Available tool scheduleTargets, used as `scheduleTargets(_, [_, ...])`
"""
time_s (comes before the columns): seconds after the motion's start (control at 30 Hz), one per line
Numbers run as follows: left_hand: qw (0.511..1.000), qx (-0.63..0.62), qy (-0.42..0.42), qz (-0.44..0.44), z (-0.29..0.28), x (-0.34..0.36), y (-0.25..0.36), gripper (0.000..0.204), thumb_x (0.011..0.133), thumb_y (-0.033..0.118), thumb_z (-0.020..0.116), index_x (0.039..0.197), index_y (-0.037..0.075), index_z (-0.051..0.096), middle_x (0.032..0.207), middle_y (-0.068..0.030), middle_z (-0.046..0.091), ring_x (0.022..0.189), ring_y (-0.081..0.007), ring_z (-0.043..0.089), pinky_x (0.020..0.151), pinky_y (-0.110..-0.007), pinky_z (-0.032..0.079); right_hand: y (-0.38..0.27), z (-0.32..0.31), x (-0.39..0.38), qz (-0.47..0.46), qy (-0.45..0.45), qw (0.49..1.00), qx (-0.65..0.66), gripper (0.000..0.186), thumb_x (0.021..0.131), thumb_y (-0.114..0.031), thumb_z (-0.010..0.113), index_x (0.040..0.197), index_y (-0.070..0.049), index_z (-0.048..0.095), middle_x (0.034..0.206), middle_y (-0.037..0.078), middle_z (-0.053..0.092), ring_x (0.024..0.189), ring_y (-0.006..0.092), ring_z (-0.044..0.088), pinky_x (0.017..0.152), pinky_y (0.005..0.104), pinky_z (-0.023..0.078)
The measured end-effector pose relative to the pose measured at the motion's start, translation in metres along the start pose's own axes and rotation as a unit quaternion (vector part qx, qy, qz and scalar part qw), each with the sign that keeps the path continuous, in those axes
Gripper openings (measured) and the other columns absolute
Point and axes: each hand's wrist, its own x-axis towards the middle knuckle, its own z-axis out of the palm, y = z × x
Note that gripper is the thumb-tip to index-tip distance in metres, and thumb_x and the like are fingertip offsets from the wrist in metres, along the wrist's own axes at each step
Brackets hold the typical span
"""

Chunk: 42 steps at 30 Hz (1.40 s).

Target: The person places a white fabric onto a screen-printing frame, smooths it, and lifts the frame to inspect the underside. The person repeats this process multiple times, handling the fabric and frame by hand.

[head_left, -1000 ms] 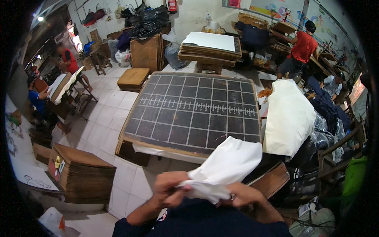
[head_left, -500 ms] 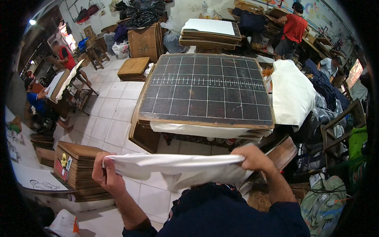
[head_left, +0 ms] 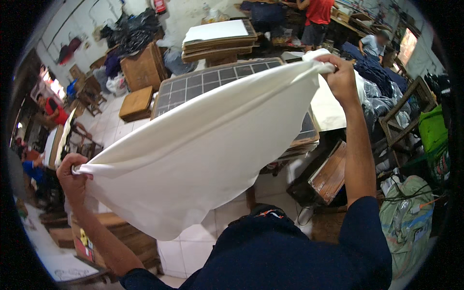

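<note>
- Head view: a white cloth is stretched between the person's two hands, its upper edge drawn fairly straight and slanting up toward the right, its lower part hanging loose in a curve.
- Left hand: fingers closed around the cloth's left end, which is gathered in the grip.
- Right hand: clenched on the bunched right end of the cloth, farther up in the view than the left.
- Behind the cloth lies a black board marked with white grid lines; the cloth hides much of it. Whether the two touch, I cannot tell.
- Right of the board is a cream sheet, partly behind the right forearm. Nearer the person sits a wooden box.
- Beyond the board stands a stack of boards with a white sheet on top. To its left are black plastic bags and, below them, brown panels.
- Lower left, behind the left forearm, is another brown stack.
- At the right edge are a green bag and, below it, a pale sack.
- A co-worker in a red top stands at the upper right.
</note>
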Motion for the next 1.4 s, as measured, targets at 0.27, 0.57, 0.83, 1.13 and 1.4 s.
scheduleTargets(0.27, [0.992,0.031,0.037,-0.116,0.048,0.108,-0.057,0.022,0.088,-0.004,0.056,0.107,0.000,0.067,0.092,-0.0001,0.064,0.086,-0.0081,0.056,0.078,-0.024,0.045,0.048,0.044,0.097,0.066,0.055,0.951,0.296,0.026,0.091,-0.004,0.053,0.114,-0.005,0.066,0.097,0.000,0.064,0.081,0.0046,0.054,0.063,0.0208,0.042])
scheduleTargets(0.57, [0.993,0.108,0.010,-0.045,0.174,0.217,0.007,0.069,0.074,-0.008,0.062,0.140,0.007,0.052,0.132,-0.0134,0.059,0.119,-0.0244,0.056,0.098,-0.038,0.044,0.031,0.059,0.168,-0.194,0.199,0.956,0.092,0.027,0.081,-0.010,0.059,0.105,-0.002,0.067,0.093,0.016,0.071,0.082,0.0290,0.071,0.076,0.0372,0.055])
scheduleTargets(0.83, [0.966,-0.187,-0.144,0.110,0.309,0.212,0.088,0.015,0.084,0.005,0.071,0.097,-0.003,0.068,0.089,-0.0125,0.070,0.083,-0.0209,0.067,0.079,-0.033,0.052,-0.023,0.169,0.059,-0.165,0.053,0.964,0.202,0.050,0.077,-0.032,0.083,0.117,-0.010,0.063,0.088,0.011,0.068,0.083,0.0265,0.069,0.070,0.0375,0.054])
scheduleTargets(1.13, [0.912,-0.095,0.361,0.169,0.151,0.260,-0.014,0.027,0.097,0.019,0.056,0.110,-0.002,0.067,0.103,-0.0108,0.068,0.089,-0.0253,0.064,0.081,-0.039,0.052,0.072,0.155,-0.060,0.058,-0.178,0.979,0.079,0.024,0.081,-0.030,0.073,0.096,-0.010,0.070,0.095,0.012,0.067,0.091,0.0328,0.067,0.080,0.0430,0.053])
scheduleTargets(1.4, [0.980,-0.009,0.148,0.130,0.174,0.393,-0.097,0.033,0.095,0.020,0.064,0.121,0.000,0.066,0.099,-0.0100,0.072,0.084,-0.0133,0.061,0.075,-0.029,0.051,0.043,0.040,0.056,0.008,0.260,0.960,-0.107,0.028,0.079,-0.009,0.067,0.106,-0.003,0.066,0.102,0.017,0.069,0.096,0.0296,0.068,0.083,0.0386,0.053])
